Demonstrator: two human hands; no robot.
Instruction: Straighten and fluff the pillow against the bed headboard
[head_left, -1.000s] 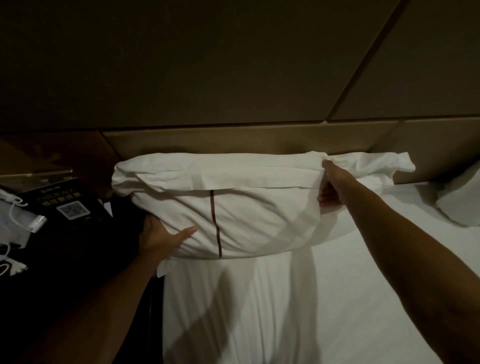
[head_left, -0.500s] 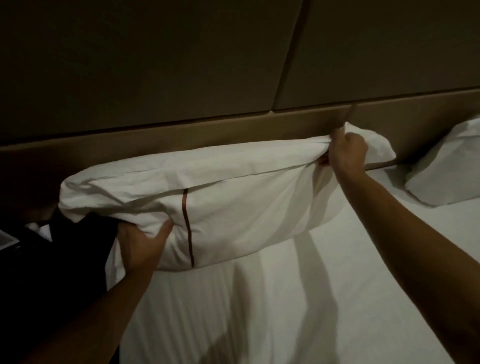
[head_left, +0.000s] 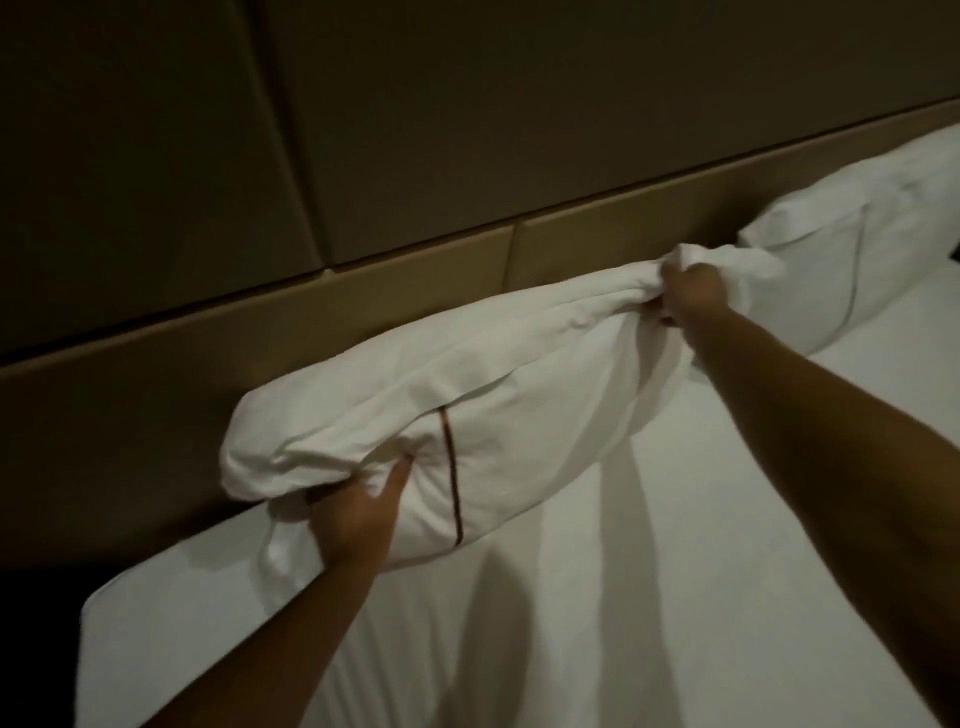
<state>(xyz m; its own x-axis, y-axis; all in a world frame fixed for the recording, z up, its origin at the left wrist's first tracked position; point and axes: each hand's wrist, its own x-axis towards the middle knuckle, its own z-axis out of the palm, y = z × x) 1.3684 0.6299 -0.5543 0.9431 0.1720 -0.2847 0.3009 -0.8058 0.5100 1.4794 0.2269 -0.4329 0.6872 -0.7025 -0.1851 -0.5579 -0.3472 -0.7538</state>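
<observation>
A white pillow (head_left: 519, 395) with a thin dark red stripe lies slanted along the brown padded headboard (head_left: 363, 306), its right end higher in view. My left hand (head_left: 358, 514) grips its lower left end from below, thumb pressed into the fabric. My right hand (head_left: 688, 291) is closed on bunched pillowcase cloth at the upper right end. The pillow sags and creases between the two hands.
A second white pillow (head_left: 872, 228) leans on the headboard at the right, just beyond the held one. White bed sheet (head_left: 623, 597) covers the mattress below; its left corner (head_left: 119, 597) borders a dark gap.
The pillow has shifted right along the headboard and tilted more. My right hand now bunches its end tighter. The view swung right; the nightstand has left the view.
</observation>
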